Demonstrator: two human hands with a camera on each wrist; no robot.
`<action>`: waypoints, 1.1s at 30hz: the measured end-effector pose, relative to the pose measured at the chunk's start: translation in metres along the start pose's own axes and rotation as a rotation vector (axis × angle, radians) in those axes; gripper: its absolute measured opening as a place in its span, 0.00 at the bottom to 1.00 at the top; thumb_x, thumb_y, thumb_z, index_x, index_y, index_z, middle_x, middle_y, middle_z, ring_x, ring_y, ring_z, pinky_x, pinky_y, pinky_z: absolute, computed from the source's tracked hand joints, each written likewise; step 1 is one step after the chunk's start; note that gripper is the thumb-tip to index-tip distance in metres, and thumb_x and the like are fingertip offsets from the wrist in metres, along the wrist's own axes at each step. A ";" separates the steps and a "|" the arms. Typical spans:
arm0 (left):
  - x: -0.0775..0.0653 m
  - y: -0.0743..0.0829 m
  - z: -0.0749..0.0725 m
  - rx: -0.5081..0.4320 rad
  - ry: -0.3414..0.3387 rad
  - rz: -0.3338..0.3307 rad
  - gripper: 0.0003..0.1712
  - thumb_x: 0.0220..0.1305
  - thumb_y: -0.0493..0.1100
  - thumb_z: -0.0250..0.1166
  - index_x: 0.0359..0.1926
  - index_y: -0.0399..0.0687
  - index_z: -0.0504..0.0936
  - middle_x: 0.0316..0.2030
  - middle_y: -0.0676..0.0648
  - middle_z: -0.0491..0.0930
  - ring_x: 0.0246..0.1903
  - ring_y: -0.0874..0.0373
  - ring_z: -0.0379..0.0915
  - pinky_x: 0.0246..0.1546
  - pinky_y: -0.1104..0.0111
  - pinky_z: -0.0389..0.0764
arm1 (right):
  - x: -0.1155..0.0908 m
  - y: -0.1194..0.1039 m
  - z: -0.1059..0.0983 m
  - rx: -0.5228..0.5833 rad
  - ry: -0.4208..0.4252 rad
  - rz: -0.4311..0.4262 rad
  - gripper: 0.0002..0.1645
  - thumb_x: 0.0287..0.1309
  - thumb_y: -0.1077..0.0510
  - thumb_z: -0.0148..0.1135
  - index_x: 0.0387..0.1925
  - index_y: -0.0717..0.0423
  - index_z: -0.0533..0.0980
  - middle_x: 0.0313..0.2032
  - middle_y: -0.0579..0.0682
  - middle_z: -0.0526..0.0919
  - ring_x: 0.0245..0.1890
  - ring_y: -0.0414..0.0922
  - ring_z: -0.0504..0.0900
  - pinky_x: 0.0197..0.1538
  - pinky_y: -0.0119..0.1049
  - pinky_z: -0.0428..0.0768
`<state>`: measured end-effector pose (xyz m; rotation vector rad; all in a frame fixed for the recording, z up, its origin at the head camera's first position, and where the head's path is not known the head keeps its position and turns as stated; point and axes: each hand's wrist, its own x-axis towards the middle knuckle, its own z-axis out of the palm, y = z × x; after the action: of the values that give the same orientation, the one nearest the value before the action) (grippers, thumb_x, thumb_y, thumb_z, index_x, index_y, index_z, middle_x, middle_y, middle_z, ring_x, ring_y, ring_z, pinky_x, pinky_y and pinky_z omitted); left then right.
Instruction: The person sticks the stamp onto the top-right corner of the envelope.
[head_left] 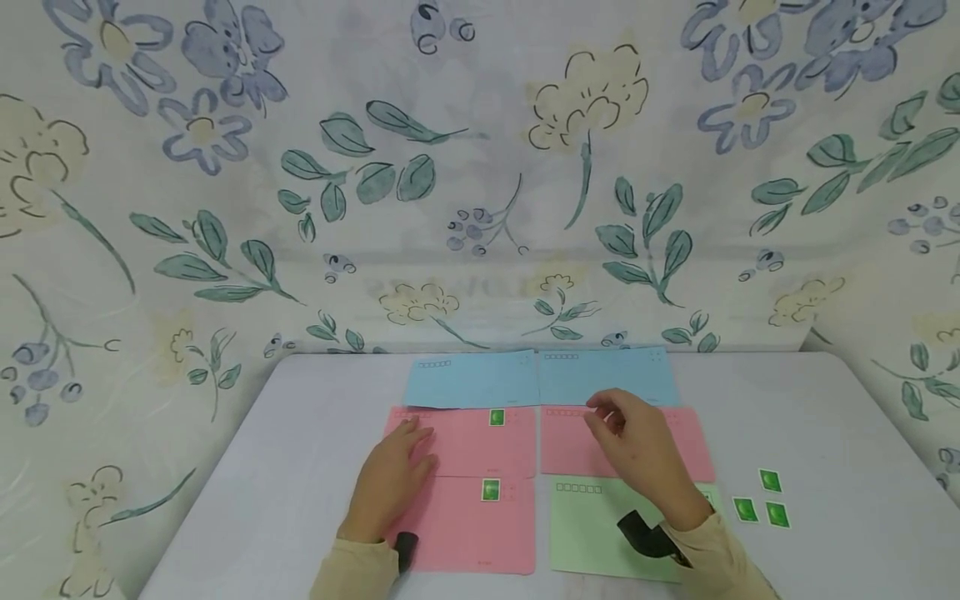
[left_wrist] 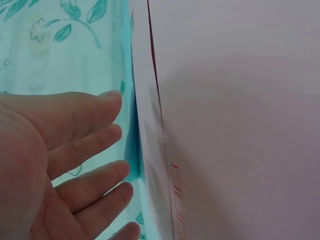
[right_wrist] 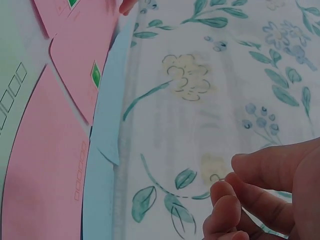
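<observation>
One floral-print curtain [head_left: 480,179] spans the top and both side edges of the frame, behind a white table [head_left: 292,442].

Left of lower centre: left hand [head_left: 390,479], in a beige left sleeve [head_left: 356,571] with a black left strap [head_left: 407,550] at the wrist. Fingers extended, slightly spread; nothing seen in its grasp. It lies over the left ends of the upper-left pink envelope [head_left: 480,454] and the lower-left pink envelope [head_left: 472,529]. Contact with the paper: cannot tell.

Left blue envelope [head_left: 472,381] forms the top of this column. Upper green stamp [head_left: 497,417] sits near the upper right corner of the upper-left pink one; lower green stamp [head_left: 491,489] is likewise placed on the pink one below.

Right of centre, second column, top down: right blue envelope [head_left: 607,377], its left edge against the other blue; right pink envelope [head_left: 562,450]; green envelope [head_left: 592,537], printed boxes at its upper left.

Right hand [head_left: 637,442] is over the right pink envelope, fingers curled, thumb tip close to the index finger. Whether anything is pinched there, cannot tell. Beige right sleeve [head_left: 720,562]; black right strap [head_left: 641,535].

Lower right of frame, loose on the table, grouped but apart: left loose stamp [head_left: 746,510], upper loose stamp [head_left: 770,481], lower loose stamp [head_left: 777,515], all green.
</observation>
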<state>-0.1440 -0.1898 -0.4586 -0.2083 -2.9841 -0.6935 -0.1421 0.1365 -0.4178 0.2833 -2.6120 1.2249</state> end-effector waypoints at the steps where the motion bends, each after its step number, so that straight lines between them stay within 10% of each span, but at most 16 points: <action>1: 0.000 0.001 -0.001 0.002 0.000 0.002 0.24 0.64 0.39 0.68 0.60 0.35 0.80 0.66 0.32 0.72 0.67 0.37 0.66 0.66 0.45 0.67 | -0.001 0.001 -0.002 -0.005 0.003 -0.004 0.08 0.64 0.62 0.65 0.44 0.58 0.82 0.32 0.46 0.81 0.30 0.40 0.75 0.34 0.36 0.79; 33: -0.001 0.051 -0.005 -0.105 0.039 0.147 0.24 0.65 0.40 0.70 0.61 0.40 0.81 0.68 0.38 0.71 0.68 0.39 0.65 0.65 0.45 0.69 | -0.033 0.053 -0.060 -0.171 0.151 -0.013 0.08 0.62 0.64 0.67 0.43 0.60 0.82 0.30 0.45 0.82 0.28 0.36 0.74 0.29 0.30 0.75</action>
<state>-0.1353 -0.1463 -0.4324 -0.4101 -2.8619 -0.8272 -0.1169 0.2184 -0.4293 0.1690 -2.5586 0.9709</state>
